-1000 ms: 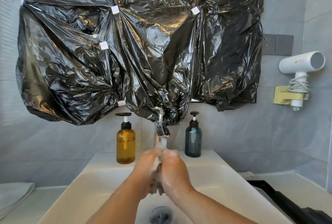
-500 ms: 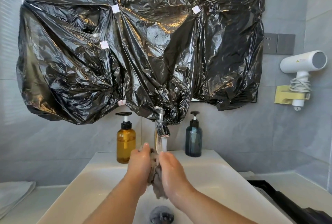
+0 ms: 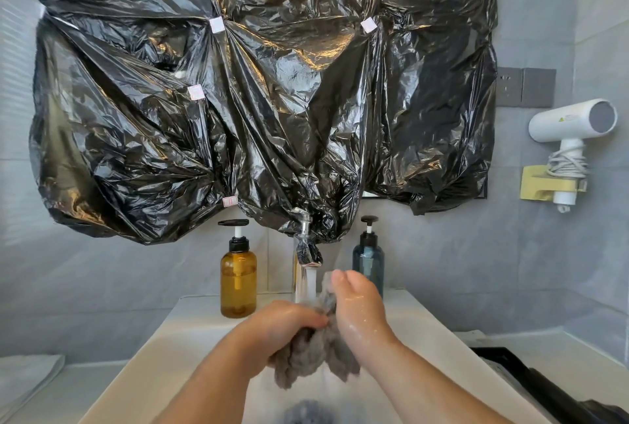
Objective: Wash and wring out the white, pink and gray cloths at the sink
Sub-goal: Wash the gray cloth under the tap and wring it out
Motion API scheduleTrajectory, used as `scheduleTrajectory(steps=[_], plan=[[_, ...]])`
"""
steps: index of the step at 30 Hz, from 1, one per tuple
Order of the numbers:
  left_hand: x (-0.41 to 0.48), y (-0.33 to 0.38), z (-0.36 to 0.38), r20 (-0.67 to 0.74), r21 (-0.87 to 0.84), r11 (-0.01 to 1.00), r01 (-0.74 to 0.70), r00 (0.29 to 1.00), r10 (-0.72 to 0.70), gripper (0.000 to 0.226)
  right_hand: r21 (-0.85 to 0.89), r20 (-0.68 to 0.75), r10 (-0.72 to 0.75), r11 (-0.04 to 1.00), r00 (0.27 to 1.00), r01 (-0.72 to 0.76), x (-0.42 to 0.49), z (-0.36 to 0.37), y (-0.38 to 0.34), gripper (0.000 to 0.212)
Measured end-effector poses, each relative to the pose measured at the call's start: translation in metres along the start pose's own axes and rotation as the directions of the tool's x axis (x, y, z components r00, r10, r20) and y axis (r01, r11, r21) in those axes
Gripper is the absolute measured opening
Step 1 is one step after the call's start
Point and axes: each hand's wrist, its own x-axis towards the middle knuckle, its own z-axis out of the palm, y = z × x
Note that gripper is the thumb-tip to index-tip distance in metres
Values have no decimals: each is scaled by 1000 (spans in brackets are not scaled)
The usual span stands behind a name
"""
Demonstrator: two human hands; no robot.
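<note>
A wet gray cloth (image 3: 308,360) hangs bunched between my two hands over the white sink (image 3: 163,352). My left hand (image 3: 284,328) grips the cloth's lower bunch, fingers curled over it. My right hand (image 3: 357,308) holds the upper part of the cloth, raised higher and close to the faucet (image 3: 304,246). Water (image 3: 306,284) runs from the faucet onto the cloth between my hands. The cloth's loose ends dangle above the drain (image 3: 308,411).
An amber pump bottle (image 3: 238,273) stands left of the faucet and a dark blue one (image 3: 368,260) right of it. Black plastic sheeting (image 3: 258,90) covers the wall above. A folded white towel (image 3: 23,382) lies at left; a hair dryer (image 3: 571,137) hangs at right.
My hands, pressed together on the cloth a second ago, have shifted: the right hand rose toward the faucet, the left dropped lower, and more cloth now hangs out below.
</note>
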Motion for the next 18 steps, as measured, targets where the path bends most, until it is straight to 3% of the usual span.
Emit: scheduleTrajectory(steps=[3, 6, 9, 11, 12, 13, 15, 16, 18], plan=[[3, -2, -6, -77, -60, 998, 1, 997, -5, 24, 154, -81, -29, 987, 996, 41, 3, -5, -5, 41], [12, -1, -8, -153, -425, 902, -78, 988, 14, 21, 158, -27, 88, 984, 996, -83, 5, 0, 1, 30], [14, 3, -9, -210, -737, 652, -179, 977, 32, 25, 160, 184, 277, 938, 943, -307, -1, 8, 8, 23], [16, 4, -10, -225, -837, 509, -200, 974, 13, 25, 193, 399, 395, 846, 828, -496, -8, 10, 9, 49], [16, 4, -11, -232, -848, 489, -205, 973, 7, 25, 225, 502, 409, 789, 762, -572, -9, 12, 8, 61], [16, 3, -10, -239, -841, 500, -207, 971, 0, 24, 277, 575, 396, 729, 716, -626, -8, 13, 10, 67], [19, 0, -7, -288, -778, 590, -217, 957, -27, 23, 378, 585, 387, 648, 713, -661, -7, 16, 9, 58], [20, 0, -5, -329, -726, 650, -225, 943, -41, 25, 390, 547, 381, 672, 745, -630, -8, 16, 8, 46], [21, 1, -2, -437, -610, 749, -260, 898, -44, 37, 245, 350, 338, 867, 873, -434, -11, 14, 6, 25]])
